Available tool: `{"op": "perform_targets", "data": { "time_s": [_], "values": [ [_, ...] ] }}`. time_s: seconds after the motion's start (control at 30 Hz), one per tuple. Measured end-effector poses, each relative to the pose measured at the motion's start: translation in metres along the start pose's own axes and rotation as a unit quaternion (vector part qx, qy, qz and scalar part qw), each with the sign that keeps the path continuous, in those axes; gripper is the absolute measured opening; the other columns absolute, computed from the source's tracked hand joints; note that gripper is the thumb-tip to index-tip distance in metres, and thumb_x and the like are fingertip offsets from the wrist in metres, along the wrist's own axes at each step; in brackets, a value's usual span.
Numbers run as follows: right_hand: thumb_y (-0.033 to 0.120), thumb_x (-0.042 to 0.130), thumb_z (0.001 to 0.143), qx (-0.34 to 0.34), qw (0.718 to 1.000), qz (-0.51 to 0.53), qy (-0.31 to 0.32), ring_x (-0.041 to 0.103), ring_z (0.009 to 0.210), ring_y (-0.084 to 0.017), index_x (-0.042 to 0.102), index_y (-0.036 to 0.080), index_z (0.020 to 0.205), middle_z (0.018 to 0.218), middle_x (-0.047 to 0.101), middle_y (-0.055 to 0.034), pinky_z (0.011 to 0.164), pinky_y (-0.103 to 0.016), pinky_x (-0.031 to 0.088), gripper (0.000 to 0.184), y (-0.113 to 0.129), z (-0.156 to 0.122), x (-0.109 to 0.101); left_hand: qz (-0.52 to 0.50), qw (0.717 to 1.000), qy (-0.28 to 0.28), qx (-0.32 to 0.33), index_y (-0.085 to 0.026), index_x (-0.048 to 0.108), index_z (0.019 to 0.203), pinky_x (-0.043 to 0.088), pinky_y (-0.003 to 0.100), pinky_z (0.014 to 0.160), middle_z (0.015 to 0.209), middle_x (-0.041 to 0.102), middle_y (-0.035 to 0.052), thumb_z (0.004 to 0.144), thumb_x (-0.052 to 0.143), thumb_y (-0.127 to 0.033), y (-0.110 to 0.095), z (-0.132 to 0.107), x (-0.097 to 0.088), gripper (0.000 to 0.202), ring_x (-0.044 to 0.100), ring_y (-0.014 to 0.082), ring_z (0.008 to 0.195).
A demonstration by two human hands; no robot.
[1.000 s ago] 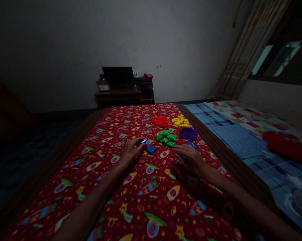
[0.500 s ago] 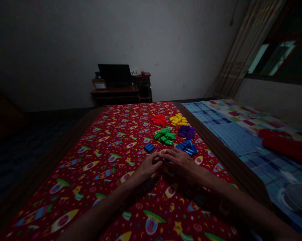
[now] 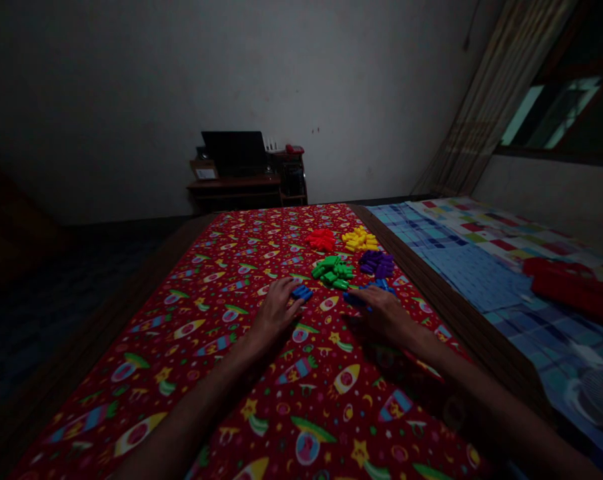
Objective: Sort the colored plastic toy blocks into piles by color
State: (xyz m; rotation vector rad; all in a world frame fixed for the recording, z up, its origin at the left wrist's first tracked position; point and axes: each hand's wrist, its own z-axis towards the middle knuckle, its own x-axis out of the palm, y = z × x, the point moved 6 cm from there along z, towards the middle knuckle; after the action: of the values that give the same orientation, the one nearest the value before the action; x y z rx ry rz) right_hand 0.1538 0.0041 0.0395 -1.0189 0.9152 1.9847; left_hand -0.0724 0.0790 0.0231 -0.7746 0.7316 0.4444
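On the red rocket-print cloth (image 3: pixel 221 373) lie piles of small plastic pieces sorted by colour: red (image 3: pixel 321 240), yellow (image 3: pixel 360 239), green (image 3: pixel 333 272), purple (image 3: pixel 377 263) and blue (image 3: pixel 376 285). Apart from them, left of the green pile, sits a small stack of blue pieces (image 3: pixel 302 292). My left hand (image 3: pixel 276 312) reaches forward, and its fingertips are closed on the near side of that stack. My right hand (image 3: pixel 381 313) lies on the blue pile with its fingers spread over the pieces, hiding most of them.
The cloth covers a wooden-edged table (image 3: pixel 446 293). A bed with a checked sheet (image 3: pixel 481 267) and a red bundle (image 3: pixel 571 290) runs along the right. A low desk with a dark screen (image 3: pixel 236 163) stands at the far wall. The room is dim.
Half a second ago both hands met close to me in the middle. The left hand has since moved forward to the blue stack, and the right has gone back onto the blue pile.
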Motion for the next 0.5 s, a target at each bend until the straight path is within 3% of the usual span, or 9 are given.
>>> {"op": "perform_targets", "data": {
  "time_s": [0.1, 0.2, 0.3, 0.5],
  "values": [
    [0.021, 0.055, 0.089, 0.056, 0.998, 0.017, -0.018, 0.067, 0.081, -0.021, 0.068, 0.018, 0.106, 0.095, 0.072, -0.0089, 0.071, -0.03, 0.051, 0.022, -0.03, -0.006, -0.016, 0.024, 0.999, 0.021, 0.004, -0.02, 0.054, 0.124, 0.045, 0.044, 0.097, 0.122, 0.061, 0.0103, 0.087, 0.057, -0.035, 0.02, -0.003, 0.012, 0.04, 0.054, 0.0264, 0.114],
    [0.022, 0.056, 0.087, 0.075, 0.997, 0.003, -0.032, 0.067, 0.083, -0.022, 0.07, 0.018, 0.098, 0.094, 0.073, -0.0089, 0.074, -0.032, 0.052, 0.018, -0.048, -0.014, -0.024, 0.017, 1.0, 0.018, 0.004, -0.018, 0.056, 0.119, 0.048, 0.042, 0.093, 0.111, 0.064, 0.0099, 0.09, 0.051, -0.028, 0.026, -0.005, 0.02, 0.031, 0.059, 0.0242, 0.104],
    [0.023, 0.055, 0.088, 0.073, 0.994, -0.015, -0.077, 0.067, 0.086, -0.022, 0.071, 0.018, 0.094, 0.095, 0.073, -0.0097, 0.079, -0.035, 0.052, 0.018, -0.052, -0.019, -0.033, 0.014, 1.0, 0.016, 0.017, -0.019, 0.058, 0.113, 0.049, 0.041, 0.091, 0.104, 0.064, 0.0092, 0.091, 0.048, -0.024, 0.02, -0.006, 0.024, 0.025, 0.06, 0.0234, 0.1],
    [0.025, 0.052, 0.089, 0.089, 0.985, 0.0, -0.149, 0.069, 0.079, -0.022, 0.073, 0.018, 0.09, 0.089, 0.075, -0.0094, 0.074, -0.033, 0.054, 0.023, -0.049, -0.018, -0.057, 0.044, 0.998, 0.015, 0.049, -0.02, 0.055, 0.125, 0.045, 0.045, 0.098, 0.122, 0.059, 0.013, 0.087, 0.059, -0.032, 0.003, 0.0, 0.026, 0.041, 0.054, 0.0282, 0.116]
  ]
}}
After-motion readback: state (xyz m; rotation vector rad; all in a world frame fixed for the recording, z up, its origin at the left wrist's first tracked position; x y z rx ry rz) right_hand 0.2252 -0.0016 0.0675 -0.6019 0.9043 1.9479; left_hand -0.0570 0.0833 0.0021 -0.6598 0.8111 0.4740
